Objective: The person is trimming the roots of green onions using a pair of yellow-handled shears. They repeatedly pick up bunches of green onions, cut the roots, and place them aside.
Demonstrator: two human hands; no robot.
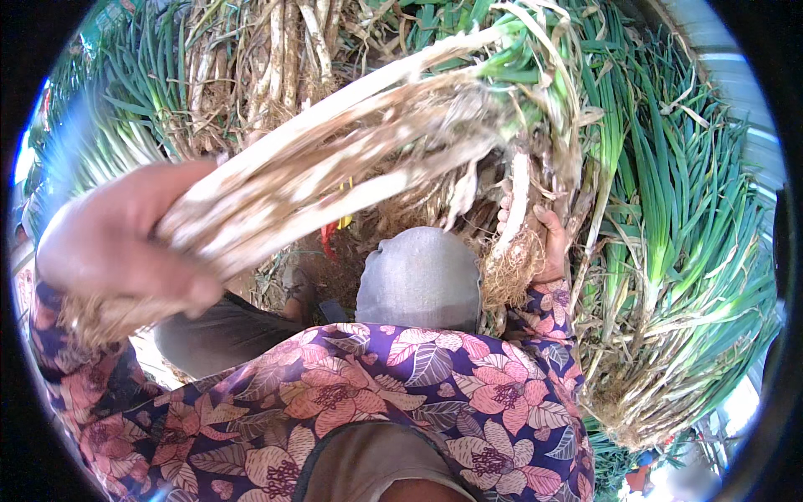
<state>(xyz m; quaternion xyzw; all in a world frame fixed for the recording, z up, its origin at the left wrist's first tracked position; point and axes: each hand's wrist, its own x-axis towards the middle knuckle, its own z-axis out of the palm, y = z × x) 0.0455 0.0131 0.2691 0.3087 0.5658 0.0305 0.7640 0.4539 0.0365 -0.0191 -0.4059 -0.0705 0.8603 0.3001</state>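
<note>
My left hand (132, 232), blurred, grips a thick bundle of long white leek or green onion stalks (301, 169) close to their roots at the left. The bundle slants up to the right, its green tops bending down near the upper right. At the right, my right hand (549, 241) is closed around another stalk (518, 188) with a tangle of brown roots (509, 270) hanging below it. Parts of the right fingers are hidden behind that stalk. Both forearms are in floral sleeves.
Piles of green onions (665, 219) line the right side, and more with dry outer leaves (270, 69) lie at the top. White-stemmed ones (119, 147) stand at the left. A grey-covered knee (419, 276) sticks up in the middle, beside a red and yellow item (329, 237) on the soil.
</note>
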